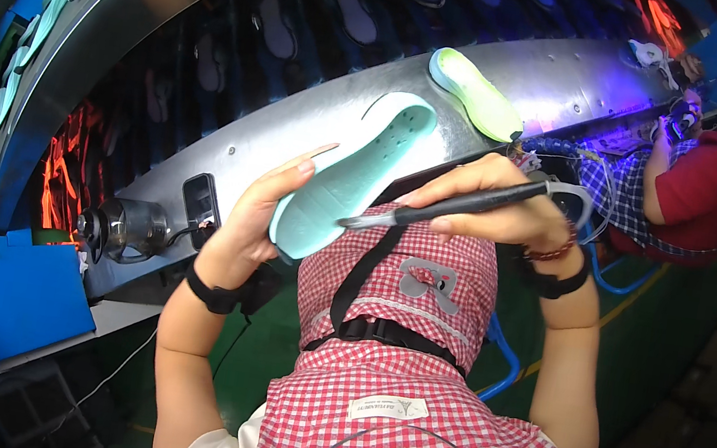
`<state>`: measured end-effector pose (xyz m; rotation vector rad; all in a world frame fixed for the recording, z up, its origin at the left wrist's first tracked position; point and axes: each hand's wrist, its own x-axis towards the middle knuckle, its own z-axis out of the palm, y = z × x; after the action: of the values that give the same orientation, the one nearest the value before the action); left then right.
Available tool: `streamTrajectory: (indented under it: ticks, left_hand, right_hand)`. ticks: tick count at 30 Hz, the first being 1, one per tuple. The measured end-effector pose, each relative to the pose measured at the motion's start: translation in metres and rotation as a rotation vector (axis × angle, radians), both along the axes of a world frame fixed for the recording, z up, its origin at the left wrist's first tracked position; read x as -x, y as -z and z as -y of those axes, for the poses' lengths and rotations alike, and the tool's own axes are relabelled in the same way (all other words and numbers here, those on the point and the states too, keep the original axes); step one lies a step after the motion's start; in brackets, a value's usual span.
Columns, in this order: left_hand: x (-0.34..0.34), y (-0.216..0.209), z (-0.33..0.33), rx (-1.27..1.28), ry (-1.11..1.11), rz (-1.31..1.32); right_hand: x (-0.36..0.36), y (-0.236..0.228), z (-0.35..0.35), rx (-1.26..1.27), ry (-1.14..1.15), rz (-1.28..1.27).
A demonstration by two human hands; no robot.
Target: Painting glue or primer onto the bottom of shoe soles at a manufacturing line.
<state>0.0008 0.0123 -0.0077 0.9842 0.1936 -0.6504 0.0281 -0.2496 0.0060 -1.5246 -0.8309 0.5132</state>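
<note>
My left hand (248, 213) is closed on the heel end of a mint-green shoe sole (350, 166), holding it tilted with its hollow inner face up. Small holes dot the toe half of the sole. In my right hand (507, 210) is a brush (462, 206) with a thick black handle, and a pale tube (578, 193) curves from its back end. The bristles touch, or sit just over, the inner face near the heel. A yellow-green shoe sole (479, 96) lies on the metal ledge beyond my right hand.
Behind the curved metal ledge (572, 75), more soles (278, 28) lie in a dark row. Mint soles (51, 9) stand at far left, above a blue box (18, 297). A clear round container (138, 230) sits at left. A person in red (707, 186) works at right.
</note>
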Motion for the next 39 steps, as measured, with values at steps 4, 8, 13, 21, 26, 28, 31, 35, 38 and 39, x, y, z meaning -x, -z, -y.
streamTrajectory:
  ticks: [4, 8, 13, 21, 26, 28, 31, 35, 38, 39]
  left_hand:
    - [-0.003, 0.013, 0.018, 0.262, -0.062, 0.015]
    - [-0.005, 0.030, 0.017, 0.384, -0.097, -0.020]
    - [-0.001, 0.044, 0.029, 0.407, -0.127, -0.073]
    - [-0.022, -0.039, 0.007, 0.161, -0.329, 0.366]
    - [-0.078, -0.143, -0.016, 0.272, -0.305, 0.697]
    - [-0.145, -0.159, -0.035, 0.411, -0.282, 0.707]
    - [-0.234, -0.174, -0.085, 0.690, -0.499, 0.585]
    - [-0.242, -0.178, -0.059, 0.714, -0.674, 0.300]
    - [-0.240, -0.188, -0.031, 0.241, -0.540, 0.479]
    - [-0.248, -0.195, -0.026, 0.238, -0.437, 0.529]
  right_hand:
    - [0.004, 0.018, -0.028, -0.055, 0.257, -0.259]
    - [-0.007, 0.045, -0.020, -0.162, 0.516, -0.169]
    - [-0.022, 0.084, -0.034, -0.161, 1.006, 0.306]
    - [0.029, 0.031, -0.012, -0.728, 0.369, -0.370]
    - [0.020, 0.053, 0.006, -0.798, 0.551, -0.549]
    - [0.019, 0.051, 0.007, -0.752, 0.591, -0.586]
    - [0.015, 0.041, -0.006, -0.741, 0.538, -0.594]
    - [0.008, 0.051, 0.003, -0.720, 0.590, -0.625]
    - [0.001, 0.069, 0.018, -0.707, 0.628, -0.623]
    - [-0.003, 0.073, 0.024, -0.721, 0.651, -0.645]
